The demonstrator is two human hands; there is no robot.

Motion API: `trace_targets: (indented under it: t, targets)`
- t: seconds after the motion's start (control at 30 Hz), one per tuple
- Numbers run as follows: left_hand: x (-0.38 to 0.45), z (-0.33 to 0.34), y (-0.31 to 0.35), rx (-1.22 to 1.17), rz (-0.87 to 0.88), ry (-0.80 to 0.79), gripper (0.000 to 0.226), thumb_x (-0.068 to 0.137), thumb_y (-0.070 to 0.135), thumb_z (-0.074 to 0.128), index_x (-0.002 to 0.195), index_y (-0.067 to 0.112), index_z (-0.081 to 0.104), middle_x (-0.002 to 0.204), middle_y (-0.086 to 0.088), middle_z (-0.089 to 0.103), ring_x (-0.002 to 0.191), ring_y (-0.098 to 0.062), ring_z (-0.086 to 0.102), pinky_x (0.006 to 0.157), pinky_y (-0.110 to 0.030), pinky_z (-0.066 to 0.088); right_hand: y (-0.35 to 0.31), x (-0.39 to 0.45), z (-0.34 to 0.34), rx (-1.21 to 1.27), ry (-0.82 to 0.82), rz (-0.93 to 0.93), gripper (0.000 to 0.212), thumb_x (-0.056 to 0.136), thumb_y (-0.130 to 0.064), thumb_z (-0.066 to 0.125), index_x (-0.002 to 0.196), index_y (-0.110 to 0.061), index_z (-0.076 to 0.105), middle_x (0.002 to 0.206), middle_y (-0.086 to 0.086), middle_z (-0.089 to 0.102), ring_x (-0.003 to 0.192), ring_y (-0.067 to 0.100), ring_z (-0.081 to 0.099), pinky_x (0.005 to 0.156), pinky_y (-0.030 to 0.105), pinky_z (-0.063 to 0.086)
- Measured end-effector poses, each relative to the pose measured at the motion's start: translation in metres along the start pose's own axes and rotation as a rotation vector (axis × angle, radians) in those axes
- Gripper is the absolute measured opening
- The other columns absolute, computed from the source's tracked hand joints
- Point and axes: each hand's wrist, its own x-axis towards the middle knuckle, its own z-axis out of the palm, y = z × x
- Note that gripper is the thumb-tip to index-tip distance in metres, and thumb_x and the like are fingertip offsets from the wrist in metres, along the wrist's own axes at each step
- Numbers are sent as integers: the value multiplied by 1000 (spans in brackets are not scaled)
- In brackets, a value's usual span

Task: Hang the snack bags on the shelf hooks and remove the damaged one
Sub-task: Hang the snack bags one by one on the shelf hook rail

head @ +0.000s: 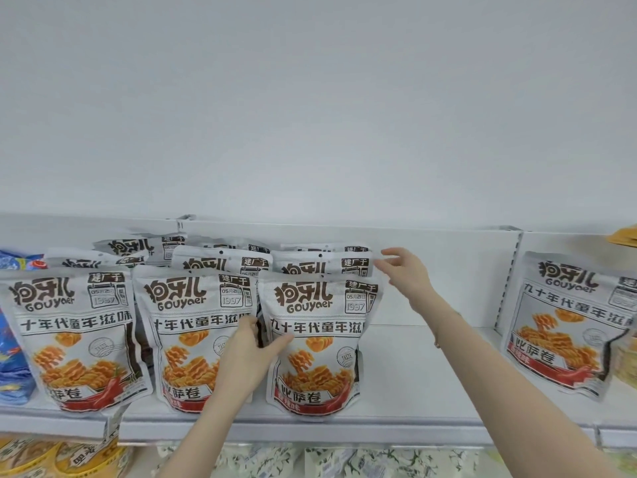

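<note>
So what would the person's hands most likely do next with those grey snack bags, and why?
Probably the right hand closes on the top corner of a rear bag. It is open, fingers spread, just beside that corner. The left hand rests flat between the middle front bag and the right front bag, seemingly steadying them. Whether any bag is damaged cannot be told.

Blue bags (12, 367) far left, white wall (310, 98) above.
</note>
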Motion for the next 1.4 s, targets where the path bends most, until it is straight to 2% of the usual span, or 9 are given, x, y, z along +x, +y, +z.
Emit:
trace_targets:
  t: [0.2,0.4,0.73,0.87,0.97,1.1,1.2,1.27,1.4]
  targets:
    - [-6,-34,18,24,125,181,63,79,49,70,128,19,44,120,2,63,104,-16,62,80,-29,47,-4,29,16,-231,-256,-7,25,81,-19,76,103,-7,74,101,14,76,85,22,66,73,35,55]
    - [3,-56,42,-19,230,258,51,82,44,68,123,21,49,115,7,63,103,-12,62,86,-33,51,-41,40,24,-161,-106,-187,7,84,-13,71,79,-11,68,96,16,76,93,35,72,82,53,59]
    - [35,-69,95,-182,372,214,53,89,43,59,136,20,48,140,2,52,122,-17,53,92,-26,39,-194,-2,-69,150,111,-609,3,88,-10,67,86,-12,67,88,8,70,79,19,68,70,40,63]
    - [48,-78,137,-398,469,67,51,94,50,45,138,27,44,136,11,55,121,-2,53,96,-21,42,-231,-24,-85,265,75,-657,8,89,-10,66,96,-10,66,88,8,73,71,18,72,65,37,63]
    - [48,-85,155,-472,533,55,27,100,41,37,116,33,58,107,21,68,99,10,62,85,-15,49,-238,-36,-86,311,64,-653,4,91,-8,65,92,-11,64,78,0,74,63,13,71,56,32,61]
    - [39,-82,150,-527,467,25,36,101,36,41,83,34,72,86,15,76,87,-3,71,78,-26,56,-224,-40,-80,422,77,-545,17,90,-10,67,76,-15,59,66,-5,70,59,10,67,50,28,58]
    - [35,-75,140,-506,438,63,41,99,43,41,83,22,72,89,0,77,91,-23,71,88,-51,53,-200,-44,-74,501,25,-362,16,92,-21,66,85,-7,63,73,3,68,58,12,65,50,23,54]
    - [34,-72,134,-464,431,115,42,98,46,39,88,19,69,88,-3,75,89,-26,70,86,-56,52,-179,-52,-67,489,-117,-240,27,94,-28,63,102,-3,67,85,8,72,67,19,69,57,27,57]
    - [30,-66,122,-344,454,195,34,99,44,35,88,20,56,81,-11,69,75,-31,66,74,-57,51,-142,-65,-54,475,-212,-88,23,96,-28,59,86,-9,68,69,1,72,60,18,65,58,30,55]
